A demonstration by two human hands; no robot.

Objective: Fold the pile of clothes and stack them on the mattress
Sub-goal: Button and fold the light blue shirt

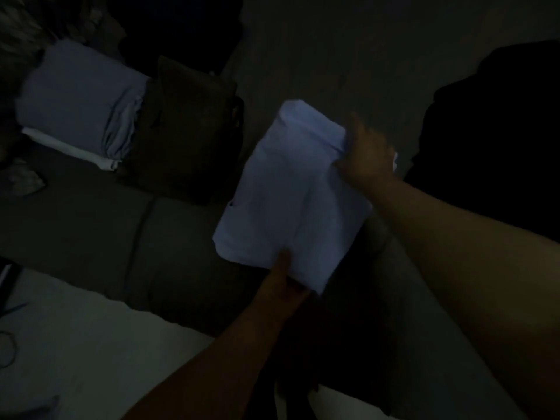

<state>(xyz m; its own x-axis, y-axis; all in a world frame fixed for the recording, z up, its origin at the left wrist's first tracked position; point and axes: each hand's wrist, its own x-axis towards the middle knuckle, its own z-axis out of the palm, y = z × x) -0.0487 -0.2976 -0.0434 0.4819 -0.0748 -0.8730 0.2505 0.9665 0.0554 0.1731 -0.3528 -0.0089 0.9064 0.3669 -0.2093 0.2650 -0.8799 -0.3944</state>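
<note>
A folded white garment (pixel 291 192) is held up between both hands above the dark mattress (pixel 318 56). The right hand (pixel 368 153) is clamped on the garment's far right corner, its fingers curled round a bunched fold of the cloth. The left hand (pixel 285 283) grips the near edge from below, the thumb being pressed on top of the fabric and the other fingers hidden beneath it. The garment hangs tilted, its far end rounded over in a fold near the right hand and its near end resting in the left. To the far left of the left hand, a stack of folded clothes is seen on the mattress: a pale blue folded piece (pixel 78 98) lies on top of a thin white folded piece (pixel 69 148). Just beside that stack, between it and the held garment, a dark folded piece (pixel 188 131) lies flat. Beyond the right hand, to its right, a black heap of cloth (pixel 491 131) is seen; its details cannot be told in the dim light.
</note>
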